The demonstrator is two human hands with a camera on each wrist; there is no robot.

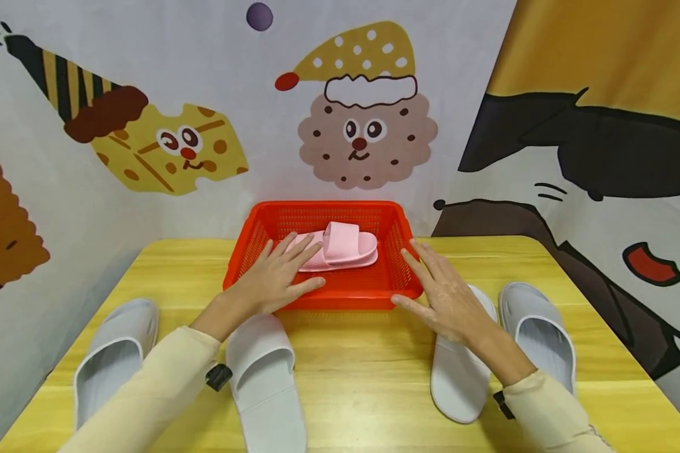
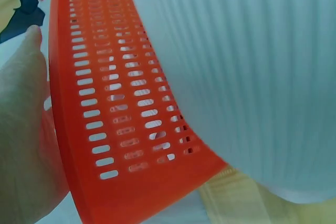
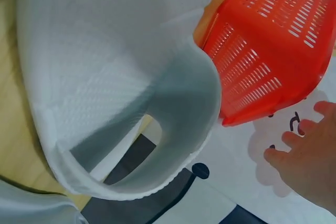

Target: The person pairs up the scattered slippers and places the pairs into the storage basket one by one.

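Note:
A red plastic basket [image 1: 345,301] stands at the back of the table, with pink slippers [image 1: 342,245] lying inside. My left hand [image 1: 274,277] is over the basket's front left corner, its fingers spread and extended toward the pink slippers. Beside the basket's right side, my right hand [image 1: 444,296] hovers with spread fingers and holds nothing. Under my left wrist lies a white slipper [image 1: 272,402], whose ribbed surface fills much of the left wrist view. Another white slipper [image 1: 459,384] lies below my right hand, partly hidden by it.
A grey closed-toe slipper [image 1: 121,327] sits at the table's left, partly behind my left sleeve. Its look-alike, another grey slipper [image 1: 529,308], is at the right beside my forearm. A cloth with cartoon prints [image 1: 368,145] hangs directly behind the wooden table [image 1: 368,377].

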